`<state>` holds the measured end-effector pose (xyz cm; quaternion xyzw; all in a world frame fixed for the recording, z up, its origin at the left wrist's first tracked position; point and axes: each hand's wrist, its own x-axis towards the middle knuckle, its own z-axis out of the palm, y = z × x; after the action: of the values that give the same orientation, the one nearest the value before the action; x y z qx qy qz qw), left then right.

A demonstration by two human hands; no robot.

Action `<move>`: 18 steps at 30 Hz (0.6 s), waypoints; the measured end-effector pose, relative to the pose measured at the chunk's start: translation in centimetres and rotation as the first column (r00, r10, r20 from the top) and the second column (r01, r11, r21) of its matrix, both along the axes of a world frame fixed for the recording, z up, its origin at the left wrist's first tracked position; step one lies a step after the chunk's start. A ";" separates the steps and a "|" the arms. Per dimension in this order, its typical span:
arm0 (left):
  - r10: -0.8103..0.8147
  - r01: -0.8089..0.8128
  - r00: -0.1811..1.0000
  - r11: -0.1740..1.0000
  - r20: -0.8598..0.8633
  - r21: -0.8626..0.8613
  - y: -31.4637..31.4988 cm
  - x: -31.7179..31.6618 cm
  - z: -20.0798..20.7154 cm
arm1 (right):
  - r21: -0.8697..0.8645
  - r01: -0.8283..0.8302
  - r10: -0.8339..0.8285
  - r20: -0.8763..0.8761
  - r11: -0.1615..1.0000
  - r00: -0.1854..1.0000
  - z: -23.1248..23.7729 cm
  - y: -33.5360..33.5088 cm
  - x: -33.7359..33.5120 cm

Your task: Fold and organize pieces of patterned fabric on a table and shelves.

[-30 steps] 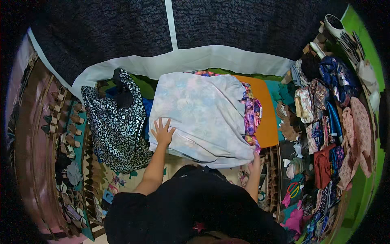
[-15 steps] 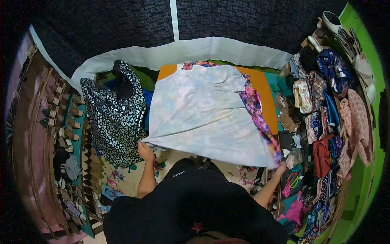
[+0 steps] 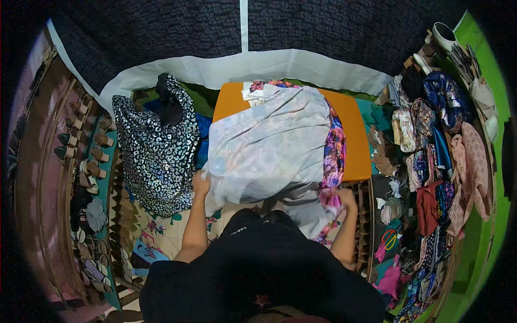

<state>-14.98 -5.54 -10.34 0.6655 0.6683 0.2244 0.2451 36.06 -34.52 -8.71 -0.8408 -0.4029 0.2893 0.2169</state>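
Observation:
A large pale pastel cloth [image 3: 269,137] lies over the orange table top [image 3: 355,145], its lower part hanging loose toward me in folds. Bright pink and purple floral cloth [image 3: 335,145] shows along its right side and at its far edge; whether the two are one piece I cannot tell. My left hand [image 3: 201,184] is closed on the pale cloth's near left edge. At the near right, my right hand [image 3: 347,199] is closed at the floral edge, where the fabric is smeared by motion.
A black and silver leopard-print garment [image 3: 156,156] hangs left of the table. Shoes [image 3: 97,154] fill racks at the far left. On the right are piled and hanging clothes [image 3: 428,194] and yellow-handled scissors [image 3: 388,238]. A dark curtain [image 3: 323,32] with a white border closes off the back.
The cloth's near edge has dropped and bunched, no longer stretched taut. My right hand has come inward and up toward the table, my left hand slightly right and up. More orange table shows.

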 end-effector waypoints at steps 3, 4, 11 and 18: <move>-0.181 0.129 0.971 0.947 0.157 0.293 4.8 4.3 0.8 | 0.194 0.249 -0.250 -0.021 0.949 0.968 6.7 6.6 -1.1; -0.188 0.124 0.967 0.936 0.170 0.331 5.3 6.2 1.7 | 0.390 0.232 -0.262 0.024 0.891 0.965 7.6 8.4 -1.6; -0.140 0.168 0.982 0.955 -0.128 0.246 4.4 8.6 3.5 | 0.461 0.208 -0.308 0.151 0.863 0.939 2.3 11.9 -3.4; 0.210 -0.232 0.972 0.933 0.106 0.274 -4.2 2.1 3.6 | 0.502 0.533 -0.441 -0.299 0.681 0.846 -0.4 7.9 -5.0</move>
<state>-12.91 -9.72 -6.77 0.6056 0.6901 0.3689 0.1450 31.05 -26.65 -9.07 -0.7888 -0.2133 0.1518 0.5561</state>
